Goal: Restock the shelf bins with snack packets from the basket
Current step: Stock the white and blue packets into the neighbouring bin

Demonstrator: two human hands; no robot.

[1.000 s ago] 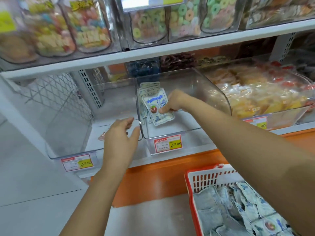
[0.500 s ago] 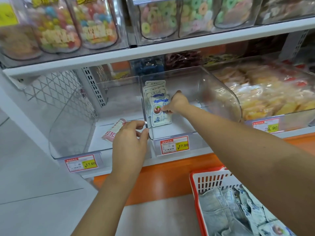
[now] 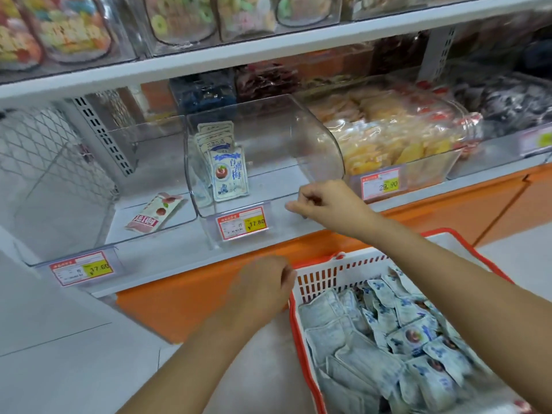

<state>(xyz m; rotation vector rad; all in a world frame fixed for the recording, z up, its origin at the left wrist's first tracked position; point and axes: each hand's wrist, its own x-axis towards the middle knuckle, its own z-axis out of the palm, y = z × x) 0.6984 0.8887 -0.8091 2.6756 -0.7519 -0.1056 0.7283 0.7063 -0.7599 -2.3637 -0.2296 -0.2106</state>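
Standing by the shelf, I logged the following.

Right hand: hung just in front of the lip of the middle bin, outside it. Fingers were curled in toward the palm, and no packet showed in them.

Left hand: lower down, in front of the orange shelf base and just beside the near-left corner of the basket. It was blurred and seen from the back, knuckles bent. I could not tell whether it gripped anything.

Snack packets: a short row of white-and-blue ones stood upright against the left wall of the clear middle bin. The front one faced out, with a red fruit printed on it.

Basket packets: the same kind lay heaped in the white, red-rimmed basket, low at the right under the right forearm.

Left bin: one pink packet lay flat on its floor, tilted.

Right bin: packed with yellow snack bags.

Price tags: the 17.80 tag sat under the middle bin, the 17.60 tag under the left bin, and the 29.90 tag under the right bin.

Upper bins: these held ring-shaped sweets in mixed colours.
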